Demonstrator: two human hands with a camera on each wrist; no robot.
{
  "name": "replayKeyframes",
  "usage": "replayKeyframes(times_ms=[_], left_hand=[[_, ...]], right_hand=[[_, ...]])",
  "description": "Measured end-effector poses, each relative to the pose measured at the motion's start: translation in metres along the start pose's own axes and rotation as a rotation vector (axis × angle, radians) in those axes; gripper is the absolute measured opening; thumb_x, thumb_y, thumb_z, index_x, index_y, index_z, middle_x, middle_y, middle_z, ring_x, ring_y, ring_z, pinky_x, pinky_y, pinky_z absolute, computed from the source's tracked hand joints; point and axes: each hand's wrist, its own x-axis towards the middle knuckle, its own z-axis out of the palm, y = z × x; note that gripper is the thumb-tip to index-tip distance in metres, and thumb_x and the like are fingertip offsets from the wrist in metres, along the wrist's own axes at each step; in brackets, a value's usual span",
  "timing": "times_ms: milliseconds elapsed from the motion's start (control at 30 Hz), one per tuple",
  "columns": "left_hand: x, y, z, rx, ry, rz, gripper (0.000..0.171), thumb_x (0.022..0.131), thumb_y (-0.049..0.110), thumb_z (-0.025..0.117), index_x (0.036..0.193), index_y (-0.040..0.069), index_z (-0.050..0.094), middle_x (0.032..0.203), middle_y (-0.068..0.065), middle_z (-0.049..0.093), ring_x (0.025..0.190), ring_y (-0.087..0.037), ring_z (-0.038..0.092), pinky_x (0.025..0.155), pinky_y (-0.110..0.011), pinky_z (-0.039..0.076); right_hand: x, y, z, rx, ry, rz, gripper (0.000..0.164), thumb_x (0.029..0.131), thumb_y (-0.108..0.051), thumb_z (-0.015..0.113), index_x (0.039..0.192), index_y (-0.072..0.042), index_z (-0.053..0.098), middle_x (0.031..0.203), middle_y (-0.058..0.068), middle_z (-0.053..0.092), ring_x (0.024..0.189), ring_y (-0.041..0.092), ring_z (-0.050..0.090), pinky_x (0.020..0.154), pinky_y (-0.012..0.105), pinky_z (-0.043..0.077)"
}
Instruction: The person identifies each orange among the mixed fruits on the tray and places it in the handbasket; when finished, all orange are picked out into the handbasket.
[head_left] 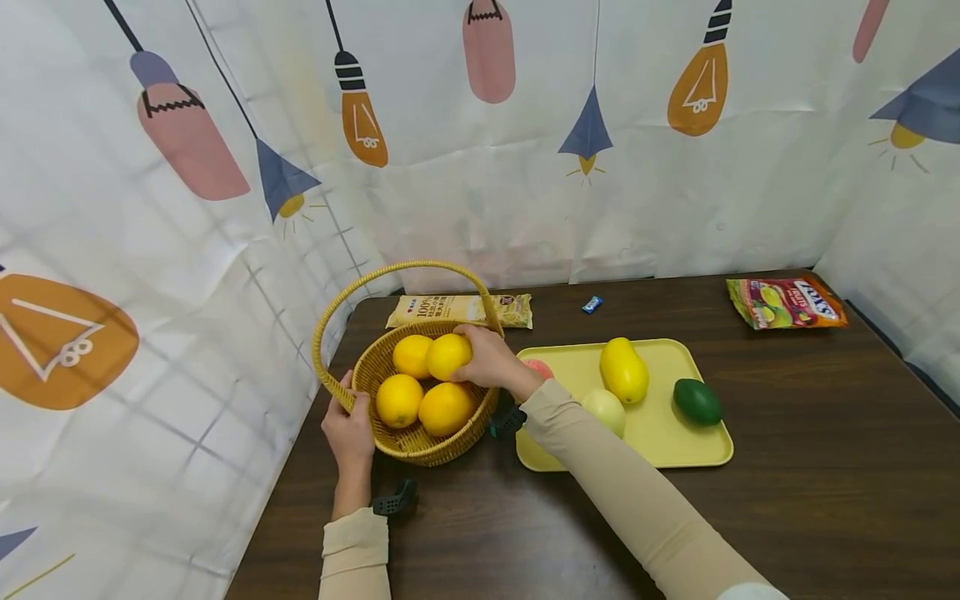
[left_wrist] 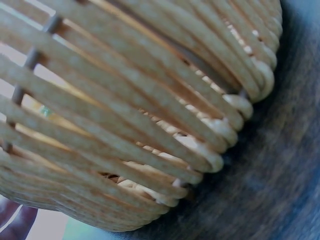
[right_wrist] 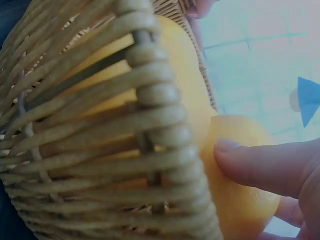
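A woven basket [head_left: 427, 454] with a tall arched handle stands on the table, several yellow-orange oranges [head_left: 399, 402] in it. My left hand [head_left: 351, 429] grips the basket's left rim near the foot of the handle. Inside the right part of the basket, my right hand [head_left: 491, 360] holds one orange [head_left: 447, 357] among the others. The right wrist view shows the thumb pressed on that orange [right_wrist: 245, 205], level with the rim. Woven basket wall [left_wrist: 125, 115] fills most of the left wrist view.
Right of the basket lies a yellow tray [head_left: 667, 450] with a yellow mango-like fruit [head_left: 624, 371], a pale green round fruit [head_left: 604, 410] and a dark green avocado [head_left: 697, 402]. Behind are a gold packet [head_left: 517, 310], a small blue wrapper [head_left: 592, 304] and a colourful snack bag [head_left: 787, 303].
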Motion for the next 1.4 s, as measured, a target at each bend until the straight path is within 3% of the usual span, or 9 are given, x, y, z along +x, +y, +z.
replayKeyframes(times_ms=[233,533,767,1100,1267,1400], left_hand=[[0.0003,0.0,0.0001,-0.002,0.001,0.008,0.041,0.096,0.018,0.053,0.137,0.018,0.06,0.131,-0.013,0.062,0.116,-0.026,0.059,0.078,-0.01,0.042],[-0.001,-0.0009,-0.002,0.022,0.007,-0.023,0.041,0.097,0.021,0.052,0.137,0.018,0.059,0.132,-0.012,0.061,0.119,-0.025,0.058,0.089,-0.023,0.046],[-0.0013,-0.0003,-0.0024,0.025,-0.002,-0.022,0.042,0.097,0.02,0.052,0.138,0.014,0.059,0.133,-0.01,0.06,0.119,-0.024,0.058,0.086,-0.019,0.045],[-0.001,0.0013,-0.0014,0.021,-0.004,-0.01,0.042,0.096,0.018,0.052,0.137,0.013,0.059,0.133,-0.009,0.061,0.119,-0.025,0.058,0.082,-0.014,0.043],[-0.0006,0.0005,-0.0013,0.004,-0.015,0.0,0.042,0.096,0.017,0.053,0.138,0.011,0.058,0.133,-0.012,0.06,0.12,-0.026,0.057,0.079,-0.011,0.042],[-0.0001,-0.0001,-0.0008,0.002,-0.017,-0.001,0.042,0.096,0.018,0.053,0.138,0.012,0.059,0.133,-0.012,0.06,0.12,-0.026,0.057,0.078,-0.01,0.042]], right_hand=[[0.0034,0.0009,0.001,0.01,-0.036,0.018,0.079,0.082,-0.029,0.079,0.148,-0.011,0.039,0.142,0.012,0.048,0.122,0.031,0.051,0.095,0.045,0.046],[0.0051,-0.0027,0.0015,0.0,-0.08,0.045,0.078,0.085,-0.023,0.077,0.15,-0.011,0.036,0.142,0.014,0.048,0.121,0.029,0.053,0.094,0.043,0.047],[0.0049,-0.0019,-0.0026,0.039,-0.092,0.062,0.078,0.086,-0.036,0.074,0.15,-0.011,0.037,0.144,0.011,0.048,0.119,0.027,0.053,0.094,0.041,0.046],[0.0051,0.0003,0.0,0.192,-0.098,0.091,0.078,0.083,-0.027,0.078,0.149,-0.011,0.039,0.14,0.016,0.048,0.078,0.022,0.068,0.067,0.029,0.055],[0.0055,0.0011,0.0014,0.19,-0.079,0.096,0.079,0.081,-0.022,0.08,0.148,-0.011,0.041,0.139,0.016,0.049,0.075,0.017,0.065,0.065,0.028,0.055],[0.006,0.0002,0.0017,0.136,-0.071,0.093,0.078,0.081,-0.022,0.08,0.148,-0.011,0.041,0.139,0.015,0.05,0.083,0.022,0.067,0.07,0.031,0.055]])
